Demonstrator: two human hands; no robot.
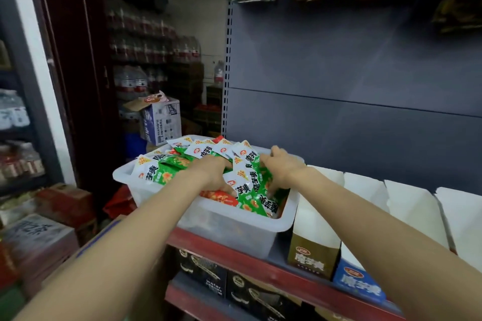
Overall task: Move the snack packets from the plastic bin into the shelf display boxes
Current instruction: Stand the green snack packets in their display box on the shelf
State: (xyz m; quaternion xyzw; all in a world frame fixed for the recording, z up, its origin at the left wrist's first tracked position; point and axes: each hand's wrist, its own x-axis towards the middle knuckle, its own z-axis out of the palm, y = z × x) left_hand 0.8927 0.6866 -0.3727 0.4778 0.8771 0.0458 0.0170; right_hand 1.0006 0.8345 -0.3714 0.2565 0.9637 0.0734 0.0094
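Now digging into the plastic bin (234,232) with both hands. Left hand (212,173) reaching down among the snack packets (247,185), fingers curling round a green and white one near the bin's middle. Right hand (280,168) grabbing packets by the bin's right wall, fingers bent into the pile. Packets heaping high inside the bin. Display boxes (313,250) standing just right of the bin, touching its side, tops open.
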